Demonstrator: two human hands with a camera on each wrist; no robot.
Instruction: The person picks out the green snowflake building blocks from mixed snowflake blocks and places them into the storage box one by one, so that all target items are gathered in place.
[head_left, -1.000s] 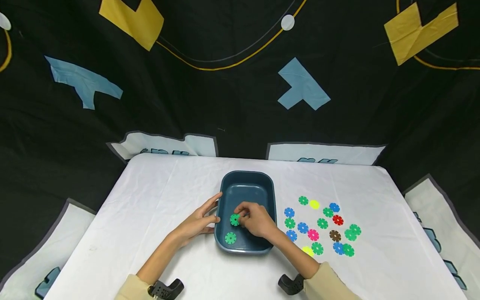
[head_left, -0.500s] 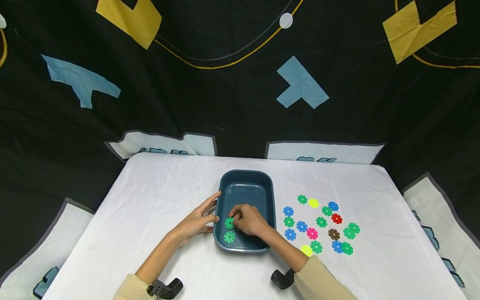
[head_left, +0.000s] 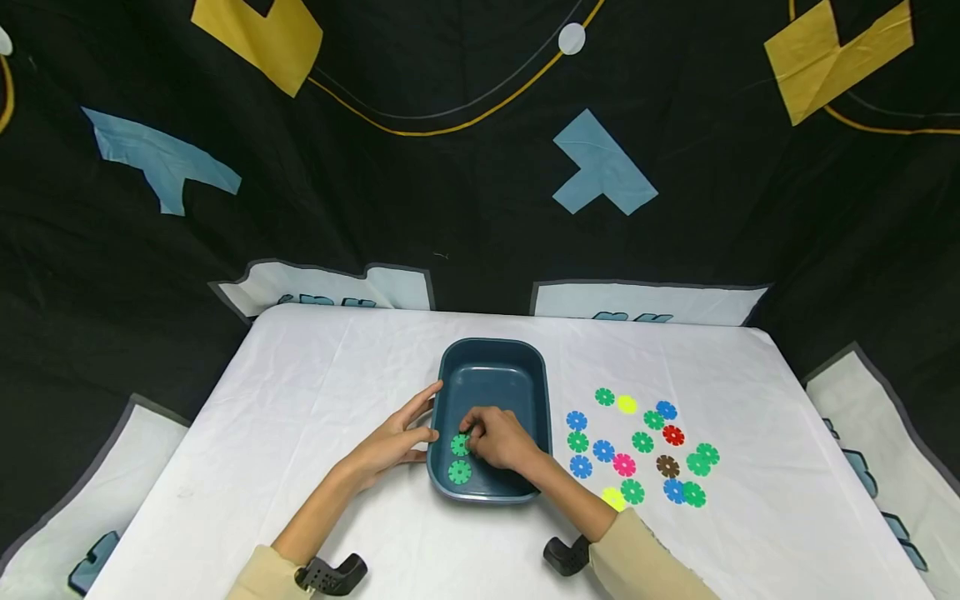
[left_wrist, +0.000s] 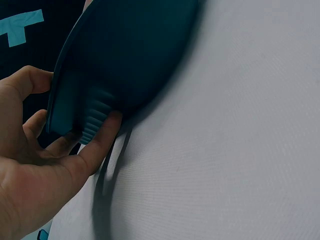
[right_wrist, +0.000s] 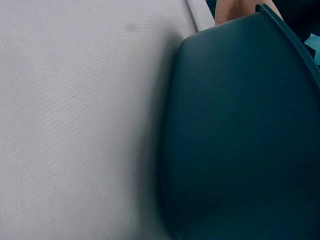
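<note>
A dark blue-green plastic tray stands on the white-covered table. My left hand holds its left side: in the left wrist view, fingers lie against the outer wall and others reach the rim. Inside the tray my right hand has its fingers bent, with thumb and forefinger at the edge of a green notched disc. Just in front of that lies a second green notched disc. The right wrist view shows mostly the tray's outer wall; the right fingertips are hidden there.
Right of the tray, several notched discs are scattered flat on the tablecloth, including a red disc, a brown disc and a pink disc. Some green and blue ones overlap. A black curtain hangs behind the table.
My right hand has shifted left and slightly toward me inside the tray, bringing its green disc close to the other one. Over the last half second it barely moves. My left hand stays put.
</note>
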